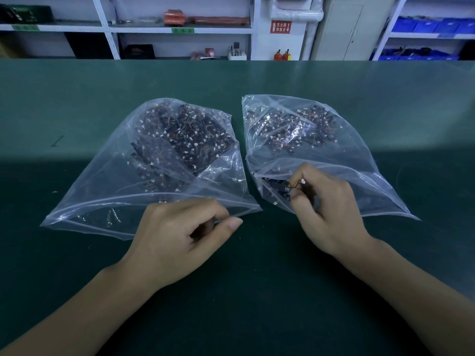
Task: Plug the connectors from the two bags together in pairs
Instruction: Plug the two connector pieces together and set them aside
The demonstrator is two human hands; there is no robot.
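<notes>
Green counter [257,291] carries everything. Nearest, the left hand [180,235] pinches the left bag [108,181] at its mouth; just right of that bag, right hand [326,209] fingers grip a connector [279,187] at the right bag [359,155] opening, its wire pointing away.

A dark green work surface [77,98] fills the foreground, brighter along its far half and shaded nearer the camera. Behind it stand white metal shelving units [108,27] against a pale wall. Orange-red packages [174,17] lie on an upper shelf, and black boxes [140,51] sit lower down. A red sign with white characters [280,27] hangs on a white column, with two small red fire extinguishers [282,55] below it. Blue storage bins [429,24] line the shelves at the right.
</notes>
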